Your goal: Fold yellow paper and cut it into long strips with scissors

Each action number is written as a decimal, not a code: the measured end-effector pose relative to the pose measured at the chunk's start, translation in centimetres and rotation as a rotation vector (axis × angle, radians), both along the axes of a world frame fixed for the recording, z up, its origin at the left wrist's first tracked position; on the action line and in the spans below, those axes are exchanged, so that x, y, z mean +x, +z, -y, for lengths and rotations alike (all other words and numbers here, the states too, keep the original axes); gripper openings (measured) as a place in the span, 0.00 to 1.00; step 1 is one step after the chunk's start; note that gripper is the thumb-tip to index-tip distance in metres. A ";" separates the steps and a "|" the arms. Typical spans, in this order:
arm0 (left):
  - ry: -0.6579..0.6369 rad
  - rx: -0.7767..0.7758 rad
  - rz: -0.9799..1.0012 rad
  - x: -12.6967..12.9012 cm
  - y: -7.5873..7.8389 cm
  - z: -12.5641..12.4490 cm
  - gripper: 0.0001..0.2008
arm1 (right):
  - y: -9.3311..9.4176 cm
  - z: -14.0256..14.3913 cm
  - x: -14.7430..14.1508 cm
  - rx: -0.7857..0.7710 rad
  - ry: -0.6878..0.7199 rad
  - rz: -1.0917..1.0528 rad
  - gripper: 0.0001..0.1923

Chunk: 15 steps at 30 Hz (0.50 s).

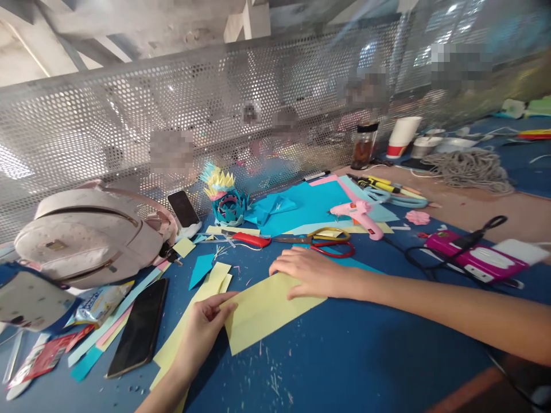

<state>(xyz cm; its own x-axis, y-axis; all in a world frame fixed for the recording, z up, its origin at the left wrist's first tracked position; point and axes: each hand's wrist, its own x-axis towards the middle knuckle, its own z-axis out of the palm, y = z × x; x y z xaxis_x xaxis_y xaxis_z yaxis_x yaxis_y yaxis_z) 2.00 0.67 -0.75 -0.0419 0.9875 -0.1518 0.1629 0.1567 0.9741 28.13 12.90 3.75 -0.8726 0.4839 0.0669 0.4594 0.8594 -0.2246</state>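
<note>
A strip of pale yellow paper (269, 318) lies slanted across the blue table in front of me. My left hand (212, 318) pinches its left edge between thumb and fingers. Flat on the strip's far right part rests my right hand (307, 274), fingers stretched out. More yellow paper (210, 284) runs beneath my left wrist, with a small blue paper piece (201, 271) beside it. Just beyond my right hand are scissors (331, 241) with yellow and red handles, and a red utility knife (249, 239).
Blue paper sheets (310, 201), a pink glue gun (359, 217) and a folded-paper figure (226, 198) stand or lie farther back. Leftward are a black phone (140, 327) and a pale backpack (90, 229). A magenta device (477, 255) with a black cable lies right, below grey cord (471, 169).
</note>
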 end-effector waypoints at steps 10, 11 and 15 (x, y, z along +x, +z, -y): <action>-0.053 0.170 -0.290 -0.6 0.2 -0.2 0.17 | 2.8 -0.2 -2.5 -0.111 -0.056 0.289 0.13; -0.051 0.224 -0.379 -0.7 0.3 -0.2 0.15 | 2.8 -0.3 -2.6 -0.112 -0.045 0.300 0.13; -0.057 0.401 -0.651 -0.8 0.8 -0.2 0.15 | 2.7 -0.7 -3.1 -0.110 -0.005 0.359 0.13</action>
